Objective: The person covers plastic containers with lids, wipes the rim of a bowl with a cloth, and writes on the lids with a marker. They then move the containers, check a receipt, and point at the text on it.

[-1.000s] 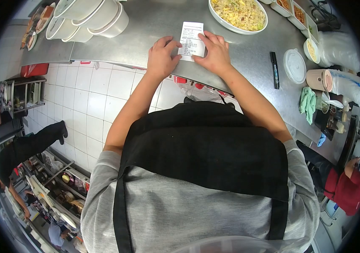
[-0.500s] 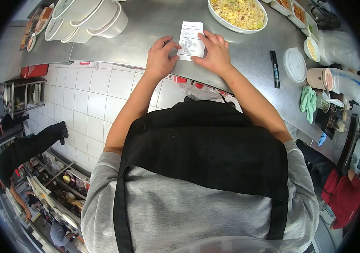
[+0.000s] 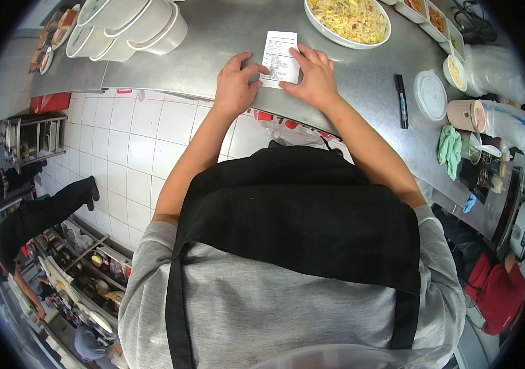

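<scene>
A printed paper receipt [image 3: 279,58] lies flat on the steel table between my two hands. My left hand [image 3: 235,85] is at its left side, with the index finger stretched onto the lower left of the print and the other fingers apart. Along the right edge rests my right hand [image 3: 315,79], thumb at the lower corner and index finger at the upper right, spread apart and touching the paper. Beyond my right hand stands a white bowl of fried rice [image 3: 350,24]. A black marker [image 3: 401,101] lies to the right.
White tubs [image 3: 151,31] stand at the upper left of the steel table [image 3: 213,37]. To the right are a round white lid [image 3: 429,95], a green cloth [image 3: 450,150] and food containers [image 3: 437,24]. Other people are at the lower left [image 3: 59,203] and right [image 3: 496,289].
My left index finger has stretched a little further right over the print. My right hand and the receipt are nearly still. The person in red at the right has shifted slightly.
</scene>
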Demonstrator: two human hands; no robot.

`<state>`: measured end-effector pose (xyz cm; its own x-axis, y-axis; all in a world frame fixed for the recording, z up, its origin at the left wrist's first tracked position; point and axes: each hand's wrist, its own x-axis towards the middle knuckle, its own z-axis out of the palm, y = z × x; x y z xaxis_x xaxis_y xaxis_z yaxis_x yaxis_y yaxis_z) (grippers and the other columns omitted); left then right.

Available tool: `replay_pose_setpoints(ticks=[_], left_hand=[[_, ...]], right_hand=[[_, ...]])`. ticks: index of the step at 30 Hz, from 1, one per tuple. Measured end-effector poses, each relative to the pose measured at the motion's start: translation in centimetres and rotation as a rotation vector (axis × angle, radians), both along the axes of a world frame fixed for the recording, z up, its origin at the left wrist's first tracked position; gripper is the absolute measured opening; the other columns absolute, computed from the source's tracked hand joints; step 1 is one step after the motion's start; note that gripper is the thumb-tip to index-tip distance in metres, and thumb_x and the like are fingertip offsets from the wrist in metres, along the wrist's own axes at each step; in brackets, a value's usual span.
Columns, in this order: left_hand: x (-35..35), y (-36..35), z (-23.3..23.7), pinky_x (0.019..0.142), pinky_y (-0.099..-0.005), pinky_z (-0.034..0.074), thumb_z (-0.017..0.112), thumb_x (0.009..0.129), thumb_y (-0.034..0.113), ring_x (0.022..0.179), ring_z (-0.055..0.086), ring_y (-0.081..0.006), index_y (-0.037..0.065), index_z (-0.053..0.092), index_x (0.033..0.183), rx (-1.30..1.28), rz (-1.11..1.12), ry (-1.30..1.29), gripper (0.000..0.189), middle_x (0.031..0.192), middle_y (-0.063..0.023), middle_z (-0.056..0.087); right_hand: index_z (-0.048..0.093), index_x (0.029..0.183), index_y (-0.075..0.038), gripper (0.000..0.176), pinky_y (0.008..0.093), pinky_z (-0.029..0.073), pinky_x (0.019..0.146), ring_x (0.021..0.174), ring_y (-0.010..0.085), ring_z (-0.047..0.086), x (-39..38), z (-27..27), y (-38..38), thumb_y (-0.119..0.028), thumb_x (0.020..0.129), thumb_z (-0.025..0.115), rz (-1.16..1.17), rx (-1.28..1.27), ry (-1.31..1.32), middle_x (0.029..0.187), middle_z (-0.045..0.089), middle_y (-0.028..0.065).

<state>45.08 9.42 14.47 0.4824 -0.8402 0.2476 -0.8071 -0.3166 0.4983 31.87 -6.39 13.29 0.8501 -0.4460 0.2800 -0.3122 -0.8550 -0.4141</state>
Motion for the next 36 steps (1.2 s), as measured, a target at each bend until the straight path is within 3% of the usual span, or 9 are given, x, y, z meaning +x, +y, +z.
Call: replay_pose_setpoints(ticks=[6, 11, 14, 17, 20, 23, 28, 33, 36], left_hand=[[-0.6, 0.3, 3.1, 0.079, -0.0354, 0.049, 0.073, 0.069, 0.013, 0.099, 0.058, -0.0271, 0.013, 0.066, 0.095, 0.149, 0.124, -0.489, 0.027, 0.123, -0.0128, 0.052], [-0.3, 0.5, 1.3, 0.079, -0.0371, 0.049, 0.072, 0.07, 0.011, 0.098, 0.058, -0.0289, 0.012, 0.066, 0.094, -0.061, 0.022, -0.108, 0.025, 0.119, -0.0138, 0.054], [-0.8, 0.5, -0.2, 0.091, -0.043, 0.042, 0.068, 0.07, 0.008, 0.109, 0.052, -0.0319, 0.015, 0.066, 0.092, -0.08, 0.007, 0.008, 0.024, 0.115, -0.014, 0.054], [-0.9, 0.4, -0.3, 0.091, -0.043, 0.042, 0.066, 0.07, 0.006, 0.109, 0.052, -0.0313, 0.016, 0.066, 0.093, -0.086, 0.008, 0.037, 0.025, 0.115, -0.0136, 0.055], [-1.0, 0.5, 0.1, 0.076, -0.0357, 0.05, 0.065, 0.073, 0.0, 0.092, 0.06, -0.0275, 0.015, 0.067, 0.096, -0.08, -0.003, -0.072, 0.028, 0.117, -0.0149, 0.054], [-0.9, 0.4, -0.1, 0.078, -0.0377, 0.05, 0.066, 0.072, 0.003, 0.093, 0.06, -0.0281, 0.016, 0.067, 0.094, -0.08, 0.0, -0.052, 0.026, 0.117, -0.0148, 0.054], [-0.7, 0.9, 2.1, 0.085, -0.0423, 0.043, 0.074, 0.066, 0.025, 0.106, 0.053, -0.0283, 0.012, 0.065, 0.092, 0.038, 0.083, -0.387, 0.03, 0.111, -0.0114, 0.056], [0.9, 1.6, 1.0, 0.093, -0.0444, 0.038, 0.077, 0.064, 0.027, 0.112, 0.048, -0.0327, 0.009, 0.062, 0.098, -0.001, 0.095, -0.021, 0.041, 0.114, -0.0141, 0.053], [-0.4, 1.9, 0.0, 0.098, -0.0457, 0.033, 0.076, 0.064, 0.028, 0.121, 0.039, -0.0338, 0.009, 0.057, 0.109, -0.042, 0.119, -0.05, 0.052, 0.123, -0.0167, 0.045]], right_hand=[[0.054, 0.125, -0.008, 0.077, 0.0407, 0.029, 0.097, 0.121, 0.0261, 0.037, 0.0, -0.2, -0.1, -0.043, 0.059, 0.074, 0.0, -0.001, -0.003, 0.133, 0.045, 0.0064], [0.053, 0.125, -0.008, 0.077, 0.0405, 0.029, 0.097, 0.121, 0.0263, 0.037, 0.1, -0.1, -0.1, -0.043, 0.059, 0.074, 0.003, -0.002, -0.002, 0.134, 0.044, 0.0063], [0.053, 0.125, -0.009, 0.077, 0.0403, 0.03, 0.097, 0.12, 0.0261, 0.037, 0.0, -0.2, -0.1, -0.043, 0.059, 0.074, 0.003, -0.007, 0.004, 0.134, 0.044, 0.0064], [0.053, 0.125, -0.009, 0.077, 0.0402, 0.03, 0.097, 0.12, 0.026, 0.037, 0.0, -0.2, -0.1, -0.042, 0.059, 0.074, 0.001, -0.009, 0.0, 0.133, 0.045, 0.0063], [0.054, 0.125, -0.009, 0.076, 0.0403, 0.03, 0.097, 0.12, 0.0261, 0.038, 0.0, -0.1, -0.1, -0.042, 0.059, 0.074, 0.0, -0.011, -0.003, 0.132, 0.046, 0.0061], [0.052, 0.127, -0.012, 0.075, 0.0413, 0.03, 0.099, 0.121, 0.0286, 0.038, 0.0, 0.1, 0.0, -0.037, 0.06, 0.075, 0.004, 0.018, 0.008, 0.134, 0.045, 0.008], [0.053, 0.124, -0.008, 0.076, 0.0428, 0.03, 0.098, 0.119, 0.0286, 0.039, 0.1, -0.1, -0.3, -0.04, 0.059, 0.074, 0.024, -0.015, -0.027, 0.132, 0.046, 0.0083], [0.052, 0.126, -0.008, 0.076, 0.0428, 0.029, 0.099, 0.12, 0.029, 0.039, 0.3, 0.1, -0.2, -0.037, 0.059, 0.076, 0.023, 0.011, 0.005, 0.133, 0.045, 0.0088], [0.052, 0.126, -0.009, 0.077, 0.0424, 0.029, 0.099, 0.121, 0.029, 0.038, 0.2, 0.3, -0.1, -0.036, 0.059, 0.076, 0.017, 0.023, 0.022, 0.134, 0.045, 0.0092]])
